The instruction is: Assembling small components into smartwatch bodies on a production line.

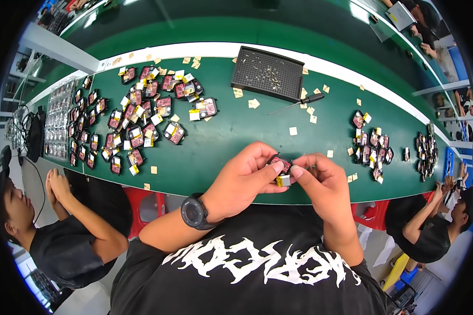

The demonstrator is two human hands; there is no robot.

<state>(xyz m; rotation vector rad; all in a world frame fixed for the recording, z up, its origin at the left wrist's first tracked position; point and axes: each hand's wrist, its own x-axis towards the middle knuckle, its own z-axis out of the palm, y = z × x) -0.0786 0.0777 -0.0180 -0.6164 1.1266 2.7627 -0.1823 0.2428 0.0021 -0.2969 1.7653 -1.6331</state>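
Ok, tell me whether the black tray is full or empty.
Partly filled: small pale pieces lie scattered in the black tray, its dotted bottom showing between them.

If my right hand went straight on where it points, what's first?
Your right hand would probably meet the red-and-black device in your left hand first; they look very close, but contact is unclear.

Left hand [248, 175] gripping, right hand [323, 181] curled (alongside)

Along the green desk [220, 139] I see clusters of red-and-black modules [174, 133], a black tray [265, 93], a screwdriver [314, 98], scattered pale squares [293, 131] and, far left, what look like clear trays [60, 121].
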